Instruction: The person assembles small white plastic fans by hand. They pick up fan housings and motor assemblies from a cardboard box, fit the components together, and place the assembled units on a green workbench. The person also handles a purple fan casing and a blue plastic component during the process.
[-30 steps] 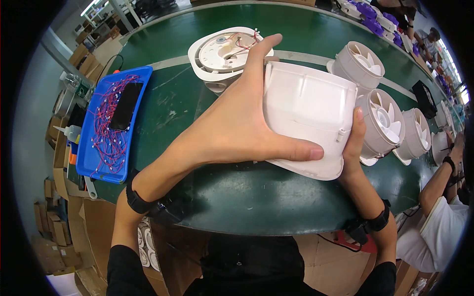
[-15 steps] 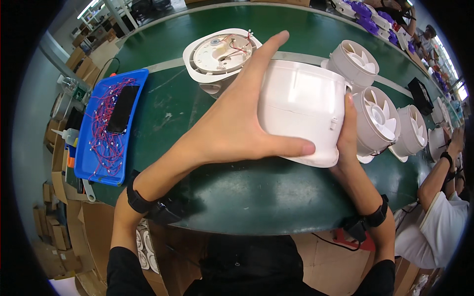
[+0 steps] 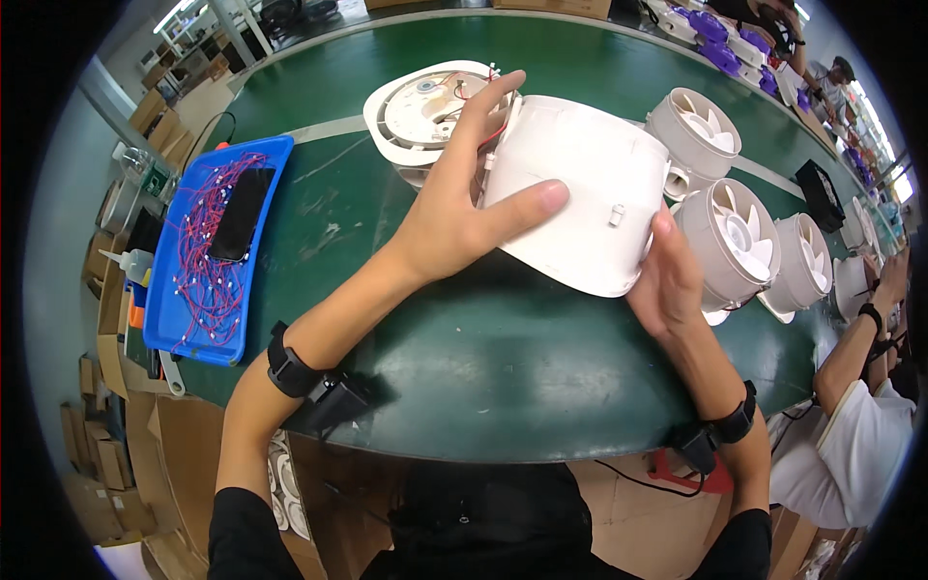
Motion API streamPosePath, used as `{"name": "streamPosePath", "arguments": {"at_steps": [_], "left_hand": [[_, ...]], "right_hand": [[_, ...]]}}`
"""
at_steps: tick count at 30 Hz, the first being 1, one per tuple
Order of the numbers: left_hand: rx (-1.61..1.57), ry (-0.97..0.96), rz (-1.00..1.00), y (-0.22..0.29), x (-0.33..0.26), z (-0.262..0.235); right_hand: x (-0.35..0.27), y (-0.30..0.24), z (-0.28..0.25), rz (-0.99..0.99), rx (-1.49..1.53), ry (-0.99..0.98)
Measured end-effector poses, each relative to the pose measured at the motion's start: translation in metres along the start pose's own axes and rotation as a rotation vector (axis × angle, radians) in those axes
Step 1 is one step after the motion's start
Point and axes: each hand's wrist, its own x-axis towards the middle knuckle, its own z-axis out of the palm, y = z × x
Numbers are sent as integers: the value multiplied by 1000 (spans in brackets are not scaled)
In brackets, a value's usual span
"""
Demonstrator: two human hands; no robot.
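A white plastic fan housing (image 3: 580, 193) is held tilted above the green table between my two hands. My left hand (image 3: 464, 217) grips its left side, the thumb lying across the near face and the fingers up along the far left edge. On the right side my right hand (image 3: 669, 271) is closed against the lower edge, its fingers partly hidden behind the housing. A small raised clip shows on the near face. Behind my left hand stands a white round base (image 3: 411, 121) with red wires and an open top, partly covered by my fingers and the housing.
At left lies a blue tray (image 3: 159, 319) with red-and-blue wires (image 3: 198, 285) and a black phone (image 3: 242, 215). White fan units (image 3: 742, 232) stand at right, near a black box (image 3: 820, 193). Another person's arm (image 3: 851, 353) reaches in at far right.
The housing has turned and tipped away, moving slightly up and left. My left thumb has shifted up its face, and my right hand has slid lower along its edge.
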Motion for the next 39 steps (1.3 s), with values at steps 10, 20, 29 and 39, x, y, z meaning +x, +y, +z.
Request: {"name": "streamPosePath", "arguments": {"at_steps": [10, 20, 29, 39], "left_hand": [[71, -29, -42, 2, 8, -14], [120, -61, -82, 6, 10, -13], [142, -63, -88, 7, 10, -13], [157, -64, -97, 7, 10, -12]], "right_hand": [[-1, -6, 3, -75, -483, -107], [4, -6, -5, 87, -190, -199], [1, -5, -2, 8, -249, -181], [0, -8, 0, 6, -326, -149]]}}
